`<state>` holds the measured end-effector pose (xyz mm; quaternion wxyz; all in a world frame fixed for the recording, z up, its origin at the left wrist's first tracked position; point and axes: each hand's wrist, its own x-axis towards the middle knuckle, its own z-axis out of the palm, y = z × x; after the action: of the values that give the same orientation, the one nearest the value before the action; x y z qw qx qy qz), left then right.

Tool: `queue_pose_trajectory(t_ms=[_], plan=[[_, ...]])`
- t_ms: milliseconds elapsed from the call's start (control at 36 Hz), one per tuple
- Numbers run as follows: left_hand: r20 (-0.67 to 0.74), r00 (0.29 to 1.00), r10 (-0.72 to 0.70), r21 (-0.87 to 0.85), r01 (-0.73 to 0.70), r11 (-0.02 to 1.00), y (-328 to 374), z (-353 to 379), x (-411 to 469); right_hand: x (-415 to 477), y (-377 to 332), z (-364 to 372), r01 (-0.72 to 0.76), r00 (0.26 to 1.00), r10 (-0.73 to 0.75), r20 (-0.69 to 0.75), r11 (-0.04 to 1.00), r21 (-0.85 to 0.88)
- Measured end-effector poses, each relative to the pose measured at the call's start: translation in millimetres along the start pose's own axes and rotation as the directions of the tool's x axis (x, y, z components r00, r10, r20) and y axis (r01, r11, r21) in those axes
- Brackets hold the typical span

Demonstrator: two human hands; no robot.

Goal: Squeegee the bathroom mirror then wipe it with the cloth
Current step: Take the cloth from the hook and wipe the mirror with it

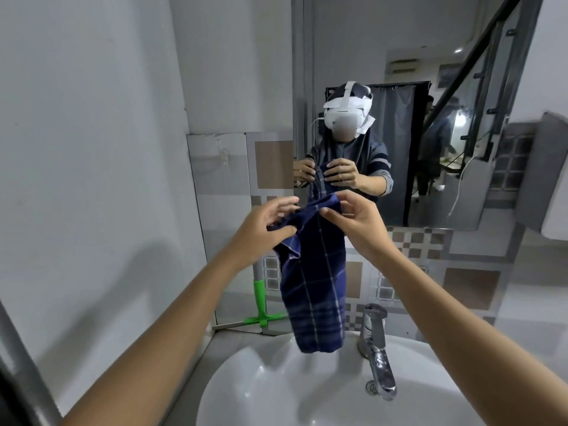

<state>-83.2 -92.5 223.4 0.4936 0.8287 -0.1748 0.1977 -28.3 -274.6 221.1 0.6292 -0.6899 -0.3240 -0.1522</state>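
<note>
Centrally, a dark blue checked cloth (316, 281) is held up by 2 hands before the mirror (430, 149), hanging over the white sink (276, 379). Its top edge is pinched by the left hand (264, 232) and right hand (353, 222). A green squeegee (259, 305) is propped at 8 o'clock; the tap (376, 345) stands at 4 o'clock.

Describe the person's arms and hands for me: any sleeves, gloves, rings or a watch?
Both forearms are bare up to the frame's bottom edge: no sleeves in direct view. The left hand and right hand wear no gloves, and no watch shows. The mirror reflection shows grey sleeves pushed back toward the elbows. Rings are too small to tell.
</note>
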Motion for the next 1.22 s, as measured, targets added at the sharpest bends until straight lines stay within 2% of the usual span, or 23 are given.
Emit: queue_pose_trajectory(t_ms=[83,167,222,361,472,583,667,750,806,861,972,1056,1139,1222], plan=[[-0.116,0.992,-0.046,-0.202,0.022,0.979,-16.3,19.0,-22.1,5.9,-0.5,-3.5,0.016,0.999,-0.019,-0.042,0.998,-0.067],[-0.131,0.991,-0.038,-0.372,-0.014,0.928,-30.4,47.5,-41.0,12.1,-2.9,-9.7,0.016,0.997,-0.027,-0.078,0.991,-0.133],[-0.145,0.989,-0.02,-0.381,-0.037,0.924,-36.6,67.9,-45.3,16.4,-5.9,-15.3,0.011,0.996,-0.025,-0.085,0.987,-0.159],[-0.196,0.981,0.001,-0.426,-0.086,0.901,-33.8,98.1,-35.2,22.1,-12.6,-28.1,-0.028,0.997,0.022,-0.08,0.997,-0.077],[-0.275,0.961,0.041,-0.413,-0.156,0.898,-29.4,101.9,-24.1,24.9,-13.3,-43.5,-0.09,0.984,0.09,-0.155,0.996,0.011],[-0.309,0.945,0.112,-0.339,-0.219,0.915,-25.4,101.7,-15.8,24.4,-11.5,-55.7,-0.117,0.97,0.119,-0.212,0.993,0.024],[-0.272,0.947,0.171,-0.268,-0.245,0.932,-23.3,104.0,-9.0,24.4,-8.9,-60.2,-0.134,0.962,0.133,-0.24,0.991,0.012],[-0.178,0.966,0.185,-0.21,-0.221,0.952,-20.1,104.9,-4.0,25.4,-9.3,-61.5,-0.151,0.955,0.149,-0.258,0.988,0.01],[-0.097,0.991,0.095,-0.326,-0.122,0.938,-13.8,103.0,-1.7,25.3,-10.0,-60.6,-0.147,0.961,0.144,-0.238,0.989,0.008],[-0.022,1.0,0.006,-0.491,-0.016,0.871,-8.0,98.4,1.0,24.6,-11.0,-60.3,-0.135,0.968,0.129,-0.216,0.991,-0.015],[0.072,0.997,0.015,-0.554,0.028,0.832,-6.2,84.6,8.2,19.9,-11.7,-63.6,-0.128,0.971,0.129,-0.203,0.992,0.014],[0.048,0.999,0.025,-0.484,0.001,0.875,-4.8,74.3,13.1,8.7,-8.1,-62.7,-0.141,0.969,0.161,-0.19,0.983,0.116],[-0.021,1.0,0.008,-0.422,-0.016,0.907,1.6,65.0,16.5,-7.2,-2.9,-54.8,-0.12,0.985,0.141,-0.099,0.973,0.198],[-0.057,0.998,-0.037,-0.475,0.005,0.88,8.9,55.7,18.2,-23.7,3.7,-42.9,-0.135,0.991,0.135,0.015,0.97,0.204]])
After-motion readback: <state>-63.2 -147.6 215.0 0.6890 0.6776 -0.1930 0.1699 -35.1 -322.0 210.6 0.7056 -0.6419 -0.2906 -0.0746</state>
